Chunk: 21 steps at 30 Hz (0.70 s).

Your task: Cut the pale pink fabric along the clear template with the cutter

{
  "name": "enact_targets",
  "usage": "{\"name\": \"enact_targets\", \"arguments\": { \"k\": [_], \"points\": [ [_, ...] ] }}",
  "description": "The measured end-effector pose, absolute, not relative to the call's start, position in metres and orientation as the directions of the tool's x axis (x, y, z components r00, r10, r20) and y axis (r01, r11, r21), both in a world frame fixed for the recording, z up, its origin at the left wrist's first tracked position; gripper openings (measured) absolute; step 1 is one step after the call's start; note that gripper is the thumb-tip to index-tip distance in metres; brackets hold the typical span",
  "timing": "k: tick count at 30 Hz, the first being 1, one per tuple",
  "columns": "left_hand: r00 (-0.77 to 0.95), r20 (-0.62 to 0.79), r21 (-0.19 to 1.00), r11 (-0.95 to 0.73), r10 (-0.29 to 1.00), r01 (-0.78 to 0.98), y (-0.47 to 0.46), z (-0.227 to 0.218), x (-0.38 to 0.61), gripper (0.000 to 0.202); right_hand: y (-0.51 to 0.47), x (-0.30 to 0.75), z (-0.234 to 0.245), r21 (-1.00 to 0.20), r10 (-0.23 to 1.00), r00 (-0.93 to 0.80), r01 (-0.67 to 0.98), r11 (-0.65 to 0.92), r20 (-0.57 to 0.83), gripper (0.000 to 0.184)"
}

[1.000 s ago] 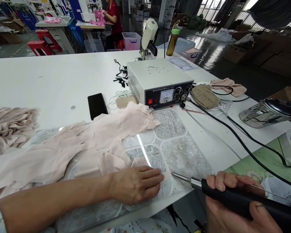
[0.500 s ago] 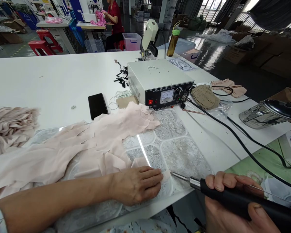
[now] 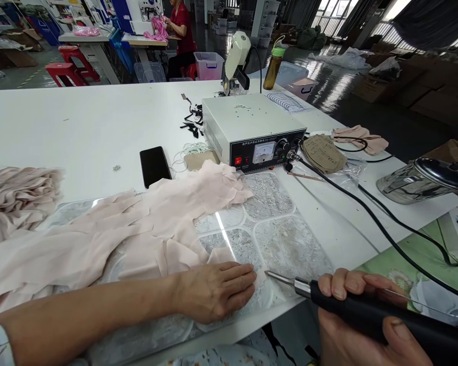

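Note:
My left hand (image 3: 223, 291) lies palm down, fingers stretched out, on the near part of the pale pink fabric (image 3: 171, 201). A small piece of the fabric shows past its fingertips. My right hand (image 3: 341, 335) is wrapped round the black handle of a handheld ultrasonic welder (image 3: 356, 311). Its slim metal tip points left and is at the fabric's edge, just right of my left fingertips; whether it touches, I cannot tell. Under the fabric is a clear sheet (image 3: 293, 239) over a grey tile-patterned surface.
Behind the fabric stand a control box (image 3: 255, 122) and a black phone (image 3: 155, 166). A black cable (image 3: 362, 203) runs from the box toward the right. A folded fabric pile (image 3: 26, 190) lies left, a steel pot (image 3: 423, 180) right. A person in red (image 3: 181, 28) sits farther back.
The welder and my right hand have shifted slightly left, bringing the tip nearer my left fingertips. My left hand stays in place on the fabric.

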State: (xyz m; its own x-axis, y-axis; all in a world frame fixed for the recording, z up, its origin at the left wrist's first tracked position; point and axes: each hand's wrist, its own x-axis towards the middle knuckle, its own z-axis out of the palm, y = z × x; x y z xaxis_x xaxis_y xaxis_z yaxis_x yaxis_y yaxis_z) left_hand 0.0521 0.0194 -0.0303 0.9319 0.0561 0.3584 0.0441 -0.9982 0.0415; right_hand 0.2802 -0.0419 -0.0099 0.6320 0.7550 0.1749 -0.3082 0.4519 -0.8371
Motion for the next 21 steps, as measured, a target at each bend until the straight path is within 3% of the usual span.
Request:
{"name": "enact_targets", "arguments": {
  "k": [14, 21],
  "points": [
    [0.93, 0.361, 0.091, -0.995, 0.062, 0.031, 0.0206, -0.0307, 0.0526, 0.036, -0.0379, 0.2828, -0.0129, -0.815, 0.757, 0.62, -0.318, 0.484, 0.208, 0.024],
    [0.941, 0.335, 0.113, -0.994, 0.044, 0.006, 0.0229, -0.0303, 0.0517, 0.034, -0.0379, 0.2891, -0.0056, -0.825, 0.713, 0.658, -0.247, 0.509, 0.243, 0.029]
  ]
}}
